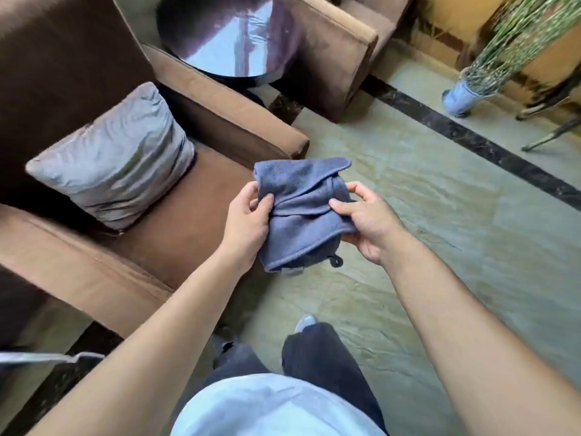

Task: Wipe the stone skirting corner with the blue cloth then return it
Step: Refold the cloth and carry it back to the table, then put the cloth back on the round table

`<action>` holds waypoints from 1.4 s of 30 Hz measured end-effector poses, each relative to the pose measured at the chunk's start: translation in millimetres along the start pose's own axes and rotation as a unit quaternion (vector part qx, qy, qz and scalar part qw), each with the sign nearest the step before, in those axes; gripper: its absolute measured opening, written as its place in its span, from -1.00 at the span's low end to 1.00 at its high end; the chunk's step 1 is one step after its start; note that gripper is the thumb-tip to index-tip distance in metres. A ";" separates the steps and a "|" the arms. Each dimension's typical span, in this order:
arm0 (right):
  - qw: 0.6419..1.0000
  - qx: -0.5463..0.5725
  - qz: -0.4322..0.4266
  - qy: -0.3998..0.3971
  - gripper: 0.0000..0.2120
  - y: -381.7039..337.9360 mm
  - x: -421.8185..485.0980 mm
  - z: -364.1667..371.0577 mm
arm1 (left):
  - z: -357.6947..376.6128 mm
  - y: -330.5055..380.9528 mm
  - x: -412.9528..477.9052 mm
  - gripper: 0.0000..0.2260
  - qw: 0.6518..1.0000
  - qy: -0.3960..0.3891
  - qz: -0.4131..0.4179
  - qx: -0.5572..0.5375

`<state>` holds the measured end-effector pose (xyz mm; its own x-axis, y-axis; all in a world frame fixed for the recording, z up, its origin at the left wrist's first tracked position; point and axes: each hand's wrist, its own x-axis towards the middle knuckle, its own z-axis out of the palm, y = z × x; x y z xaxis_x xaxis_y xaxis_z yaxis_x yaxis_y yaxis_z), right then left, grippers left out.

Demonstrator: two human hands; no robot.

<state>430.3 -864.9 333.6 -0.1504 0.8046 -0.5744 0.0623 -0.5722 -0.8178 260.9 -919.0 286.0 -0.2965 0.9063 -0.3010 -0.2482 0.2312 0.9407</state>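
The blue cloth (pixel 300 215) is bunched and partly folded in the air in front of me, above the front edge of a brown armchair (pixel 195 196). My left hand (pixel 248 221) grips its left side with the thumb pressed into the fabric. My right hand (pixel 364 218) pinches its right side, thumb on top and fingers beneath. A small dark loop hangs from the cloth's lower edge. I cannot pick out the stone skirting corner with certainty; a yellowish wall base (pixel 440 45) runs along the top right.
A grey cushion (pixel 116 158) leans in the armchair. A round dark glossy table (pixel 229 36) stands between this chair and a second brown one (pixel 333 55). A potted plant in a blue pot (pixel 462 96) and thin metal legs (pixel 553 133) are at the right. A dark stone band (pixel 471 136) crosses the pale floor.
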 end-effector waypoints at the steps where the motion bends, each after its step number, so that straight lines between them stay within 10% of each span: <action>1: 1.000 0.003 -0.001 0.007 -0.75 -12.3 23.9 -19.7 | 22.9 1.5 25.7 -0.83 1.000 -0.005 -0.008 0.010; 11: 0.998 -0.051 0.024 -0.035 -0.77 -139.9 220.9 -152.3 | 194.8 12.5 202.9 -0.83 0.998 0.057 -0.012 -0.039; 23: 0.978 -0.186 -0.030 -0.092 -0.78 -304.0 495.0 -148.5 | 260.4 48.8 479.9 -0.82 0.978 0.193 -0.002 -0.081; 42: 0.880 -0.345 0.073 -0.318 -0.74 -408.3 892.3 102.2 | 151.5 73.7 857.5 -0.84 0.878 0.460 -0.129 -0.027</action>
<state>169.8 70.4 158.6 -0.5988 0.3528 -0.7190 0.6787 -0.2532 -0.6894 128.0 -71.2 120.8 -0.8377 0.1517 -0.5246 -0.4519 0.3469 0.8219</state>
